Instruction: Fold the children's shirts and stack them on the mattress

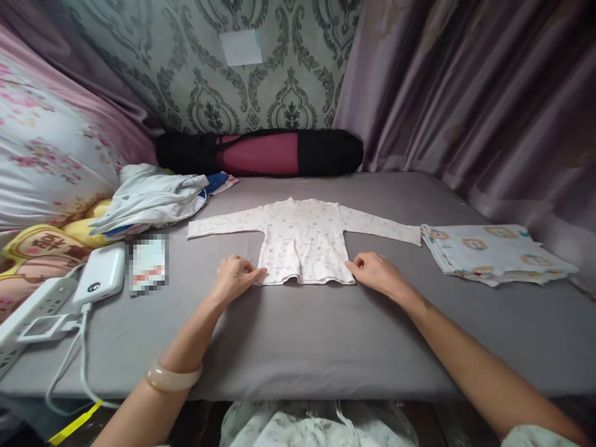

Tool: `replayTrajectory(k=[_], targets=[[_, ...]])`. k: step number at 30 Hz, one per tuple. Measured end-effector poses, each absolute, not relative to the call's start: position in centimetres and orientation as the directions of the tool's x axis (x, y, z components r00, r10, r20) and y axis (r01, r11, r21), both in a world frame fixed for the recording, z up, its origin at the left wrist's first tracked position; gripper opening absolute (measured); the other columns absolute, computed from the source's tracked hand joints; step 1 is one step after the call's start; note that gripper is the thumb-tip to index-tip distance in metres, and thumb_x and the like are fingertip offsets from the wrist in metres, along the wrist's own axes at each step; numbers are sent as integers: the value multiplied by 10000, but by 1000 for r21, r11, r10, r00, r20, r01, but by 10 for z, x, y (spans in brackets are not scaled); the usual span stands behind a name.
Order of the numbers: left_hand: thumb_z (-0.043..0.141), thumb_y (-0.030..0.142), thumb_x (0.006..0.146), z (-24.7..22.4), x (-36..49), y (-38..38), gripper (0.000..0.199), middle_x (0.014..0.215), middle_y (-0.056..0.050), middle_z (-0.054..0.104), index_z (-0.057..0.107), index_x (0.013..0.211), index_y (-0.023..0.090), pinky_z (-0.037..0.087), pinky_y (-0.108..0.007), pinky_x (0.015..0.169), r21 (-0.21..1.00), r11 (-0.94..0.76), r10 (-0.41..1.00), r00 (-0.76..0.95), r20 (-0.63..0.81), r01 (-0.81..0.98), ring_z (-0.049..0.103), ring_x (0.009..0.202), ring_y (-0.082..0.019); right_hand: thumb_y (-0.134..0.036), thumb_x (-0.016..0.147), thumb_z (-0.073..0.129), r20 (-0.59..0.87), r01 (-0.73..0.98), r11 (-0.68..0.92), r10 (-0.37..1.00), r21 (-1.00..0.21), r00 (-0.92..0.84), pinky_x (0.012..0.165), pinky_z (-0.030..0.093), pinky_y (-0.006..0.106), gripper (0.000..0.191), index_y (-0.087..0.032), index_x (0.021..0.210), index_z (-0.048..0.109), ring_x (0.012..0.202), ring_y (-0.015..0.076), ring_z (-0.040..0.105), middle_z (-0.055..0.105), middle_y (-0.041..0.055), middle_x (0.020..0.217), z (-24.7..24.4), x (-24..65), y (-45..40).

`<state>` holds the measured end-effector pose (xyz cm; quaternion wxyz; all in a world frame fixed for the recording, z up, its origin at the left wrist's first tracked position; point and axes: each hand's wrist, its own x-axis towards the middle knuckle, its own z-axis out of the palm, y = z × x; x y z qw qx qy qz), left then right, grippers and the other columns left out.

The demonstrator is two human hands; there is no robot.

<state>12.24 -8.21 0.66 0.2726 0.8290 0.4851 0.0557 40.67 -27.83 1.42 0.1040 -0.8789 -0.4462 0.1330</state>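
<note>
A small white long-sleeved shirt (305,242) with a faint pale print lies spread on the grey cloth, both sleeves stretched out sideways and its hem towards me. My left hand (236,276) pinches the hem's left corner between thumb and fingers. At the opposite bottom corner, my right hand (375,272) is closed on the shirt's edge in the same way. A pale bangle (173,377) circles my left wrist. The right sleeve's cuff reaches the edge of a folded stack of white printed cloth (493,248).
A crumpled heap of clothes (156,195) lies at the back left, beside a floral pillow (51,136). Nearer on the left are a white power bank (100,273), a blurred-out packet (148,264) and a power strip (35,316) with cables. A black-and-red long bag (261,152) lies along the wall.
</note>
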Motion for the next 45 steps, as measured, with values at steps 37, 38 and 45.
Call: replayTrajectory(k=[37, 38, 45], targets=[[533, 592, 704, 24, 115, -60, 435, 609, -13, 598, 638, 728, 170, 327, -259, 540, 520, -429, 708, 633, -315, 739, 516, 587, -164, -377, 843, 554, -273, 837, -467, 877, -285, 396, 557, 278, 246, 155, -227, 842, 594, 674, 152, 561, 674, 16, 810, 32, 415, -286], [526, 583, 714, 24, 118, -56, 435, 596, -12, 591, 652, 721, 167, 325, -258, 539, 518, -424, 729, 619, -292, 743, 515, 584, -163, -396, 835, 563, -283, 838, -455, 882, -303, 377, 555, 281, 244, 184, -220, 805, 607, 666, 151, 561, 672, 15, 775, 33, 421, -281], [510, 377, 812, 17, 175, -24, 314, 681, -77, 676, 712, 772, 140, 392, -262, 604, 473, -239, 917, 358, -178, 848, 633, 709, -208, -381, 908, 437, -104, 752, -607, 791, -258, 603, 544, 306, 251, 372, -180, 731, 695, 714, 183, 630, 710, 86, 778, 31, 432, -223]])
